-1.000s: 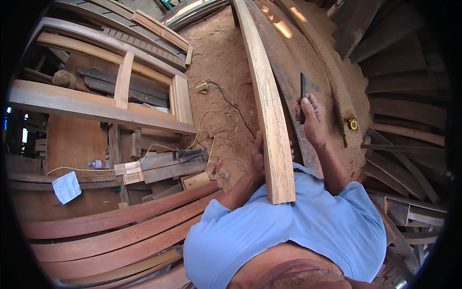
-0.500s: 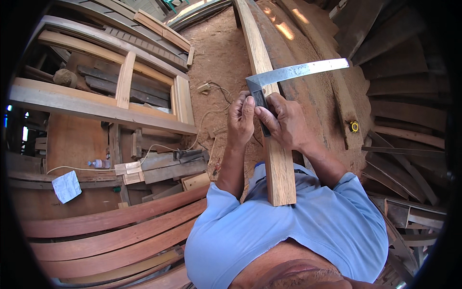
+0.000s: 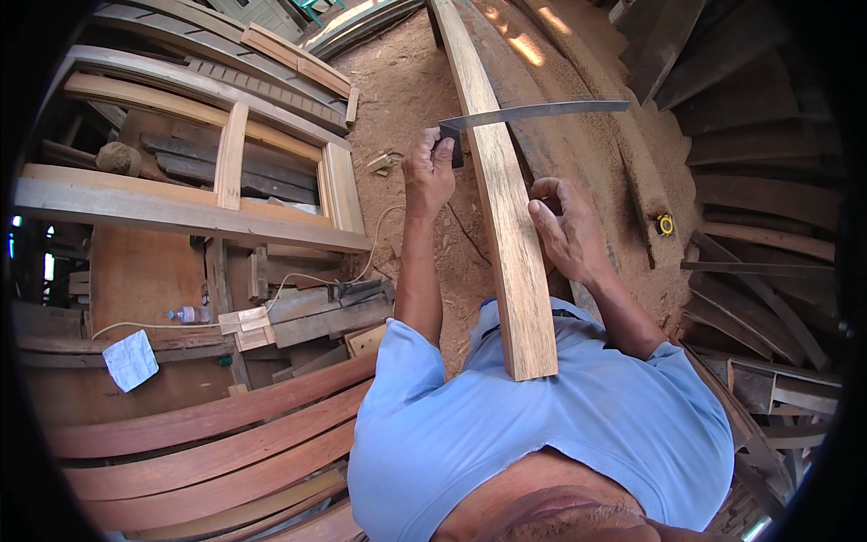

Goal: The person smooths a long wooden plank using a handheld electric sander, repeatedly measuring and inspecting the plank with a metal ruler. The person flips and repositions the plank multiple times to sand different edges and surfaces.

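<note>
A long light-brown timber beam (image 3: 495,163) runs away from my body, its near end against my blue shirt. My left hand (image 3: 428,173), left of the beam, is closed on the dark stock of a try square (image 3: 560,109). The square's metal blade crosses the beam's top and sticks out past its right side, seen nearly edge-on. Close by the beam's right side is my right hand (image 3: 569,230), loosely curled, with a gap between thumb and forefinger. I see nothing in it, though part of its inside is hidden.
A yellow tape measure (image 3: 666,224) lies on the dusty planks at right. Wooden frames (image 3: 230,154) stand at left, near a cable, a plastic bottle (image 3: 191,314) and a paper sheet (image 3: 131,360). Reddish boards (image 3: 226,406) lie lower left; dark planks (image 3: 759,208) line the right side.
My left hand has moved up and left with the try square, whose blade has tilted nearly edge-on. My right hand has left the square's stock and dropped back beside the beam.
</note>
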Motion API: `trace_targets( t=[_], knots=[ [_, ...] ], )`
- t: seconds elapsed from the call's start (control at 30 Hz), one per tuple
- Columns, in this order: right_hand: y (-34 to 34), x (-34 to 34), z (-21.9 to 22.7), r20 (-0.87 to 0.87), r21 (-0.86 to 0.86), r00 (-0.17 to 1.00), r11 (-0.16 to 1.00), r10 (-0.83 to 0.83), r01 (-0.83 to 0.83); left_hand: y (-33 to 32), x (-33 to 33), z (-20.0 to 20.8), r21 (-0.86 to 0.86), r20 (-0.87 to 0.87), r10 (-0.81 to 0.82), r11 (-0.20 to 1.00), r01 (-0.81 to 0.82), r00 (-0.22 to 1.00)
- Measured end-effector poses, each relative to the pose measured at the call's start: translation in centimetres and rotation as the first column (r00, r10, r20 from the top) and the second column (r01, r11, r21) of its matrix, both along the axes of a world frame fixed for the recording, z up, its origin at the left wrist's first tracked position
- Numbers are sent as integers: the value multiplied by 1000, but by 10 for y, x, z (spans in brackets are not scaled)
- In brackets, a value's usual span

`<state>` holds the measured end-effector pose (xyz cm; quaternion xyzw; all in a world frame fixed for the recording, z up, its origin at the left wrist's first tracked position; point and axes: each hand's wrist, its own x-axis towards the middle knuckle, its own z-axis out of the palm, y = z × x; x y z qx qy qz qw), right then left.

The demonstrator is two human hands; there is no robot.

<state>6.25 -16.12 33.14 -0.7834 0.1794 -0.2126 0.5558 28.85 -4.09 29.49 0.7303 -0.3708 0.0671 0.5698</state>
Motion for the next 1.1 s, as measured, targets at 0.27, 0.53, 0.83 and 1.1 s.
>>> trace_targets(
  t=[0.27,0.53,0.83,1.1],
  knots=[
    [10,-9,-8,-37,98,998,994,59,-55,-27,2,-47,35,-48,11,999,-9,999],
    [13,-7,-12,-10,88,999,995,36,-35,-29,-3,-55,37,-38,30,999,-29,999],
    [14,-7,-15,-8,150,999,988,37,-35,-28,-7,-54,48,-7,50,998,-49,999],
    [2,-15,-95,52,872,996,482,73,-81,-21,-22,-53,-52,-79,87,994,-91,993]
  ],
)
